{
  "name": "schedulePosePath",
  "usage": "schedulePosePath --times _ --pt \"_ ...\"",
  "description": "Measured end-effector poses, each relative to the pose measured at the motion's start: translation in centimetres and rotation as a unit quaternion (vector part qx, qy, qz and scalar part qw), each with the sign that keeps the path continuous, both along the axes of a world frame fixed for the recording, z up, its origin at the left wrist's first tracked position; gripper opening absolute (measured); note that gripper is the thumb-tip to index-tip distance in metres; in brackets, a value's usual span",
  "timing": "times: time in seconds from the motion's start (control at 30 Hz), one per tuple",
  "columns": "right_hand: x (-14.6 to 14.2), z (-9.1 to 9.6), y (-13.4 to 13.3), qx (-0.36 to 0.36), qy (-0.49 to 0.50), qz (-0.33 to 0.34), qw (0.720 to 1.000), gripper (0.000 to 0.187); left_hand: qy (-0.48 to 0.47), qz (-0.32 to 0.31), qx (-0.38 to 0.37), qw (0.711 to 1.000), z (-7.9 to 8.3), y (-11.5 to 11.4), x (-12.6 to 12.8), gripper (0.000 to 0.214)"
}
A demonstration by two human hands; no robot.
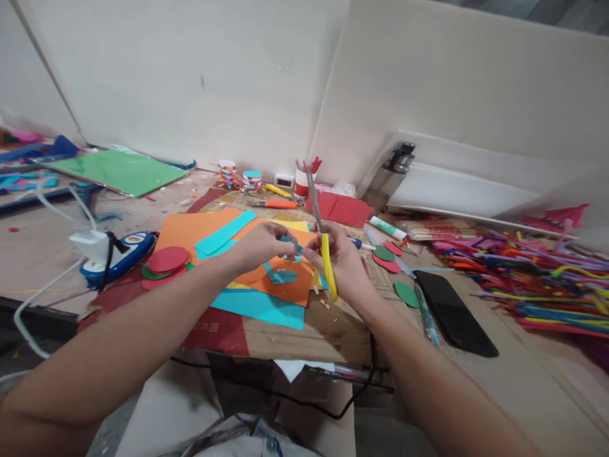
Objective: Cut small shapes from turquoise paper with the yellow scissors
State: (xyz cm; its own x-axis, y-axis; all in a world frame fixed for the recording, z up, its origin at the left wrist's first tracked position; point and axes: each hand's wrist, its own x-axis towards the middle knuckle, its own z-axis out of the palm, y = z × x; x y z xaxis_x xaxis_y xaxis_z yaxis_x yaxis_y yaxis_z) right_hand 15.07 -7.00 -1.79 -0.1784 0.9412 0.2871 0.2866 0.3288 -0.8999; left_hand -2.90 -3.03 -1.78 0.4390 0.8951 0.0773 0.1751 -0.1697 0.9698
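My left hand [261,244] pinches a small piece of blue paper [291,242] over the sheets. Close beside it, my right hand [345,260] has yellow-handled scissors [326,266] in it, blades pointing up and away from the paper. The right fingertips come near the blue piece; whether they touch it I cannot tell. Under both hands lie orange paper [292,289], a light blue sheet [259,308] and some yellow paper. Light blue strips [226,233] rest on the orange sheet to the left.
Red and green paper circles [167,260] lie left, near a blue power strip [121,254]. A black phone [454,311] and many coloured pipe cleaners [547,279] are at right. Behind stand a cup of red sticks [302,181], an orange cutter [280,204] and a bottle [392,174].
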Motion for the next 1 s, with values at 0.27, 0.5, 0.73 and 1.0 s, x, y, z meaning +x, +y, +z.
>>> schedulePosePath --times 0.27,0.5,0.73,1.0 --pt "-0.3 -1.0 0.2 0.002 -0.013 -0.011 1.0 0.041 -0.043 0.005 -0.028 0.999 -0.8 -0.1 0.6 0.002" --pt "-1.4 -0.7 -0.2 -0.015 0.182 -0.058 0.982 0.042 -0.227 0.008 -0.125 0.966 -1.2 -0.4 2.1 0.016" --pt "-1.6 -0.1 -0.8 -0.019 0.237 -0.059 0.97 0.045 -0.268 -0.003 -0.119 0.956 -1.1 -0.8 2.6 0.022" --pt "-1.5 -1.2 0.3 0.01 0.185 -0.059 0.981 0.041 -0.259 0.031 -0.112 0.959 -0.6 -0.7 2.7 0.015"
